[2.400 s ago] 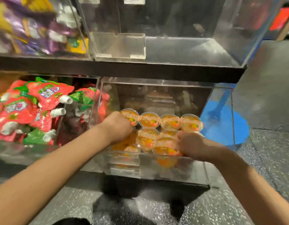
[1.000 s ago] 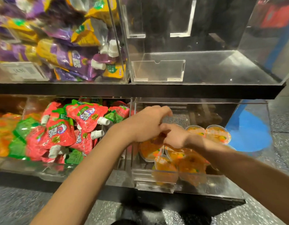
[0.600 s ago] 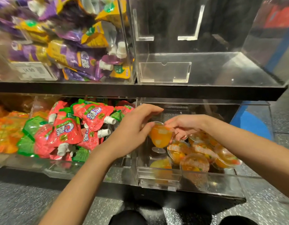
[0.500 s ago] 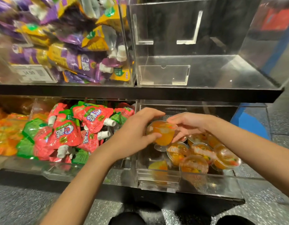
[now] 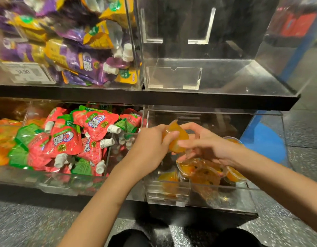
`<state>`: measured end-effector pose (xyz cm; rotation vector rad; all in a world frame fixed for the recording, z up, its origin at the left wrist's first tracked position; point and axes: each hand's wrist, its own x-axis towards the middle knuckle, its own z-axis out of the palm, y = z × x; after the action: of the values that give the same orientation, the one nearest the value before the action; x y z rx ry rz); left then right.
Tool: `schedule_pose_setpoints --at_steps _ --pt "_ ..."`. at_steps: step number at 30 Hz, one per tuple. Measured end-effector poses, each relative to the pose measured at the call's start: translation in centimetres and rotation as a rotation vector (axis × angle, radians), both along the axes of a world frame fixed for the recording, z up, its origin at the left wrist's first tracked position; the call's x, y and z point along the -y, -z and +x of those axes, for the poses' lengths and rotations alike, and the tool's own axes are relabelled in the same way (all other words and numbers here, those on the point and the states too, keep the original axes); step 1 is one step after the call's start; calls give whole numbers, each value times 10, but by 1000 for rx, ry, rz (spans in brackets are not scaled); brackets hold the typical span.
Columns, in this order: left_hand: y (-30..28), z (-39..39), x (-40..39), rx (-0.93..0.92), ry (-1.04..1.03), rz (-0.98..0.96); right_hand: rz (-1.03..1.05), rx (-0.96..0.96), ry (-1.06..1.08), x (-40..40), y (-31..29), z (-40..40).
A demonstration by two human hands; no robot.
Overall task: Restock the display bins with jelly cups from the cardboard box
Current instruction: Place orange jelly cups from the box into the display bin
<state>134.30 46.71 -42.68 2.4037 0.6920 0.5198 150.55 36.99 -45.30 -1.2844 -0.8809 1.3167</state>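
Orange jelly filled the cup (image 5: 175, 138) that both hands held above the lower right bin (image 5: 198, 198). The left hand (image 5: 150, 148) had its fingers curled round the cup's left side, thumb across the front; the right hand (image 5: 205, 145) pinched its right side with fingers bent, so both were clamped on the same cup, which sat tilted on its side and not upright. That two-handed hold looked like a way of turning the cup before setting it down, probably lid up like the others, though this was only a judgement.

Beneath the hands, more jelly cups (image 5: 204, 172) lay in a loose cluster toward the bin's front right, some lid up and some leaning on each other; the back of the bin was largely hidden by the hands. The bin was of clear plastic, so its contents showed through the front wall.

Just left, a neighbouring bin held red and green spouted pouches (image 5: 68, 139). On the shelf (image 5: 136, 97) above, purple and yellow pouches (image 5: 79, 56) filled the left bin, beside a clear upper bin (image 5: 216, 75) with nothing visible inside. No cardboard box was in view. Speckled floor (image 5: 29, 221) lay below.
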Motion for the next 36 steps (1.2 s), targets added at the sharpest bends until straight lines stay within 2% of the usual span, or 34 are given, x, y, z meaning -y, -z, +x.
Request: schedule_pose_setpoints --at_steps 2,4,6,8,10,11,15,18,21,25,28,30,32,33,36 --pt "-5 -9 -3 99 22 58 -20 142 -66 -4 -7 3" --pt "-15 -19 -8 379 -30 204 -124 327 -108 -8 -17 9" --pt "-21 -21 -15 625 -57 273 -243 554 -154 -19 -16 10" --pt "-23 -15 -25 733 -39 293 -298 816 -222 -34 -7 -4" --pt "-19 -2 -33 741 15 295 -298 1097 -322 -47 3 -17" --pt "-15 4 -35 718 52 292 -292 1179 -339 -50 7 -21" --pt "4 18 -42 597 99 385 -254 1386 -317 -49 18 -21" --pt "7 19 -44 557 147 440 -201 1595 -435 -46 28 -40" --pt "6 18 -43 543 165 411 -258 1618 -524 -55 39 -52" --pt "7 18 -43 484 168 447 -153 1539 -523 -59 44 -36" --pt "7 18 -44 510 151 422 180 1741 -532 -48 25 -30" --pt "7 18 -44 523 138 414 416 1823 -644 -37 17 -25" --pt "8 18 -44 525 132 414 438 1942 -696 -30 24 -22" --pt "8 18 -44 525 134 412 449 1950 -660 -29 32 -20" --pt "9 19 -44 536 140 402 357 1746 -650 -34 31 -22"
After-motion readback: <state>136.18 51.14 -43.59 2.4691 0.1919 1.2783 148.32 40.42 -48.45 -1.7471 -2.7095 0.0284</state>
